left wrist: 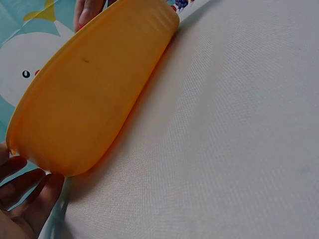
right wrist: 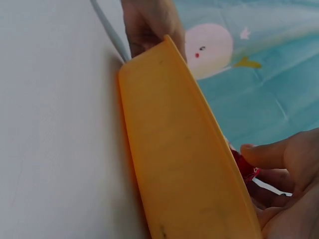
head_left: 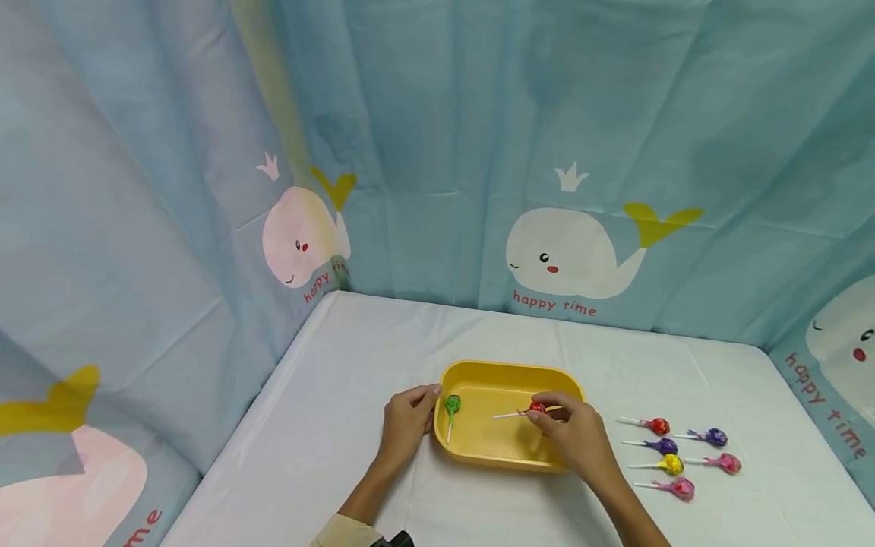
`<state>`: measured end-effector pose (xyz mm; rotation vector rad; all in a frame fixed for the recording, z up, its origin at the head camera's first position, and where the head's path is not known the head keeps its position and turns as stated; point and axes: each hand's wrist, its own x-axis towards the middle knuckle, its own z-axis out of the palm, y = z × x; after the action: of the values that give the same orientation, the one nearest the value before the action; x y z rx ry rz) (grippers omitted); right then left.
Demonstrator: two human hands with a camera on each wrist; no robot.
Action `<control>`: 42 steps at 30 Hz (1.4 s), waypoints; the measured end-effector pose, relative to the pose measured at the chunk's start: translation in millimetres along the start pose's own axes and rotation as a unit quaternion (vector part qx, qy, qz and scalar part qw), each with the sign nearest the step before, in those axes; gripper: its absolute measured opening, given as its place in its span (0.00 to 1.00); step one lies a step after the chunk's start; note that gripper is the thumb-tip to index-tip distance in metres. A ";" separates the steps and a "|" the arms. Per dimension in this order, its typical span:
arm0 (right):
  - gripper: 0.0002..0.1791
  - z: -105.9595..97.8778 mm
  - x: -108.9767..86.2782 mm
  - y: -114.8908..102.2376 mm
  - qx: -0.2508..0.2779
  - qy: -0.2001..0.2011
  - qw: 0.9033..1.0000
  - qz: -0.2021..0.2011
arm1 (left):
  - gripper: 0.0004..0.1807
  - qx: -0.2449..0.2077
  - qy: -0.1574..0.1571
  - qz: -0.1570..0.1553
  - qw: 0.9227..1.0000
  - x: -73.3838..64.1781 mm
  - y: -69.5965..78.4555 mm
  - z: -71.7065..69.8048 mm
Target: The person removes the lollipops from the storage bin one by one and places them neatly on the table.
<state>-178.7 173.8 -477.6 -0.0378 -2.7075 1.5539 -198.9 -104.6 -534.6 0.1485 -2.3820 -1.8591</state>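
Observation:
A yellow tray (head_left: 485,460) stands on the white table, its long side toward me. My left hand (head_left: 408,420) grips the tray's left end, fingers and thumb at the rim; in the left wrist view its fingertips (left wrist: 50,186) touch the tray's outer wall. Over the right part of the tray, my right hand (head_left: 573,431) pinches a red lollipop (head_left: 537,408) by its wrapped head, the white stick pointing left. In the right wrist view the thumb presses on the red wrapper (right wrist: 244,164), partly hidden by the tray wall. A green lollipop (head_left: 453,404) lies inside the tray at the left.
Right of the tray, several wrapped lollipops lie on the table, among them a red one (head_left: 659,426), a yellow one (head_left: 671,464), a purple one (head_left: 715,437) and a pink one (head_left: 682,488). A blue whale-print curtain (head_left: 437,228) hangs behind and beside the table.

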 end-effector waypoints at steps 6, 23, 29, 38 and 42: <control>0.19 -14.4 -8.4 3.6 0.005 0.012 1.000 0.015 | 0.14 0.003 0.000 -0.003 1.000 0.1 -0.7 -0.4; 0.23 -44.5 -29.6 12.4 -0.016 0.055 0.996 0.071 | 0.16 -0.003 -0.002 -0.008 1.000 -0.6 -1.2 1.3; 0.23 -51.1 -37.1 20.8 -0.004 0.070 0.993 0.095 | 0.17 -0.005 0.000 -0.003 1.000 -0.1 -2.5 0.5; 0.29 -65.9 -46.4 36.3 0.012 0.102 0.985 0.138 | 0.16 -0.006 -0.002 -0.003 1.000 0.6 -2.7 -0.5; 0.28 -69.5 -47.6 42.5 0.007 0.121 0.982 0.147 | 0.15 -0.003 -0.002 0.001 1.000 0.5 -0.4 -0.6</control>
<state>-128.6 253.7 -479.5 -0.6092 -2.5864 1.5154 -199.3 -105.4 -534.8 0.1425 -2.3796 -1.8672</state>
